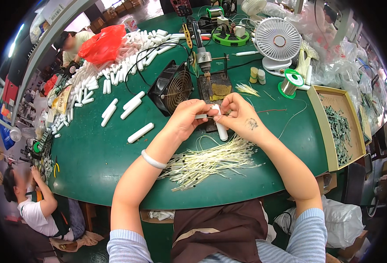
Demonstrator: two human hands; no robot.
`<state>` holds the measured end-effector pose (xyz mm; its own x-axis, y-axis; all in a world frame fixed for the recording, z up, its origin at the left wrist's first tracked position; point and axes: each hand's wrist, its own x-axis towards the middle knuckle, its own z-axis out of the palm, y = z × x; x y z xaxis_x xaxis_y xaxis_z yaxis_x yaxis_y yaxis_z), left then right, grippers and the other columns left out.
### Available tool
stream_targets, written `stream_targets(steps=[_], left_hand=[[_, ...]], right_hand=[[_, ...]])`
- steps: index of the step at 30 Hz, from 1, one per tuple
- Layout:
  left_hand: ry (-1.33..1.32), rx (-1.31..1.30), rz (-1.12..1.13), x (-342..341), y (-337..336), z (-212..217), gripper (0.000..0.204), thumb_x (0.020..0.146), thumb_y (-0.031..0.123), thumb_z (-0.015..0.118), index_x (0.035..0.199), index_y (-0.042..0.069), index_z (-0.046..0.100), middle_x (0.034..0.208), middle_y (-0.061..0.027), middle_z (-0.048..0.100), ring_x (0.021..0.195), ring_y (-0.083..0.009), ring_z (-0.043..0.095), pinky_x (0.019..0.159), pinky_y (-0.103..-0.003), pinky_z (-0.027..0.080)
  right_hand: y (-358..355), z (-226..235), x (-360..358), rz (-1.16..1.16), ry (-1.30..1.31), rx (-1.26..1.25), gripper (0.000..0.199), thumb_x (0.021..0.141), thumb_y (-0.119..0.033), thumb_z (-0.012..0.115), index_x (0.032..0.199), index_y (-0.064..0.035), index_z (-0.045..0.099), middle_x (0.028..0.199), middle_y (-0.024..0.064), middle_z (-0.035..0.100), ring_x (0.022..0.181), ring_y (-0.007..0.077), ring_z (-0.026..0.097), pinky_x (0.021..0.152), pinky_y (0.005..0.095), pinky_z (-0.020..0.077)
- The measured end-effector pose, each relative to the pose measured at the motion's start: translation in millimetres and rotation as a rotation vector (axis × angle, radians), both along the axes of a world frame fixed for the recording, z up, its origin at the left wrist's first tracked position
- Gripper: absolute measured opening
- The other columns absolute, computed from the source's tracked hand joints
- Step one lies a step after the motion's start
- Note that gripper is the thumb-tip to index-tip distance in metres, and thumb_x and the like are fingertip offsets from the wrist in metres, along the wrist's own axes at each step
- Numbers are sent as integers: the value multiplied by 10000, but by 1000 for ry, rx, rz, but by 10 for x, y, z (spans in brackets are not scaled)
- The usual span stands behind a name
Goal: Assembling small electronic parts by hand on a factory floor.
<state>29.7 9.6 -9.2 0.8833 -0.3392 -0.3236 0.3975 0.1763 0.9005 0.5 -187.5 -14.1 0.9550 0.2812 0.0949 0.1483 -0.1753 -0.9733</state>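
Both hands meet in front of the soldering stand, fingertips close together. My left hand is closed in a pinch, with a small pale rectangular piece between its fingers. My right hand pinches the upper end of a white cylinder, which points down toward me; thin wires run between the fingertips, partly hidden. Above the hands, a soldering iron is fixed tip down over a yellow sponge. Just below them lies a loose bundle of pale yellow wires with dark ends.
Left of my hands stands a black square fan. Several white cylinders lie beyond it, before a large pile. At right are a white fan, a solder spool and a box of small green parts. Two people sit at left.
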Motion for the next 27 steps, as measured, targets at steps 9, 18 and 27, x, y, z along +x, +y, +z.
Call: stream_targets(steps=[9, 18, 27], left_hand=[[-3, 23, 62, 12, -41, 25, 111, 832, 130, 598, 892, 53, 650, 916, -65, 726, 876, -104, 641, 746, -255, 457], [-34, 8, 92, -25, -54, 58, 86, 840, 121, 589, 877, 50, 621, 920, -83, 725, 874, -115, 649, 739, -253, 461], [-65, 10, 109, -39, -68, 75, 94, 848, 126, 576, 872, 47, 619, 916, -90, 723, 871, -121, 666, 742, -250, 466]], right_hand=[[-56, 68, 116, -79, -106, -31, 139, 925, -134, 606, 939, -28, 517, 809, -20, 500, 699, 34, 441, 622, 205, 388], [-25, 63, 127, -149, -167, -49, 108, 916, -98, 637, 914, 0, 592, 814, -20, 554, 706, 36, 465, 630, 202, 404], [-7, 17, 152, -164, -129, 12, 93, 921, -80, 637, 904, -8, 580, 816, -37, 551, 705, 9, 463, 601, 180, 389]])
